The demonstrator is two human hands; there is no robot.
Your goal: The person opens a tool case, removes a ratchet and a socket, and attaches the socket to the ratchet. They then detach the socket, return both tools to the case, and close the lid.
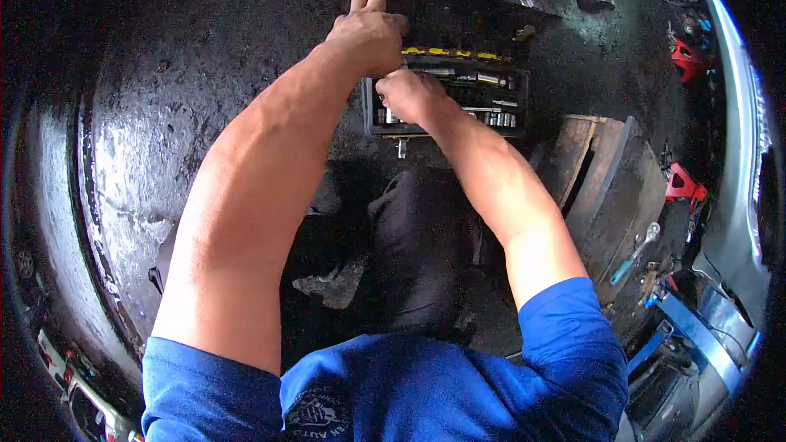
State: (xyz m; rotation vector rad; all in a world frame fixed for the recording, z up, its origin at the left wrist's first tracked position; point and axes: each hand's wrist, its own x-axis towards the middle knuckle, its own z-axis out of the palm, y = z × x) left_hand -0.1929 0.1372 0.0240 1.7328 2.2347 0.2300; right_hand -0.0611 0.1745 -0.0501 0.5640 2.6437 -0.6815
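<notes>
An open socket case (524, 111) lies on the dark floor, with chrome sockets (500, 119) and longer metal pieces in its tray. My left hand (368, 33) reaches to the far left edge of the case, two fingers stretched out toward the raised lid (512, 0). Just nearer to me, my right hand (407, 96) is over the left part of the tray with its fingers curled in; whatever they hold is hidden. A small metal piece (402, 149) shows at the case's near edge.
Wooden boards (583, 155) lie right of the case. Beyond them are a ratchet with a teal handle (622, 272), a red stand (683, 184) and a blue metal frame (696, 331). A silver car body (743, 147) borders the right side.
</notes>
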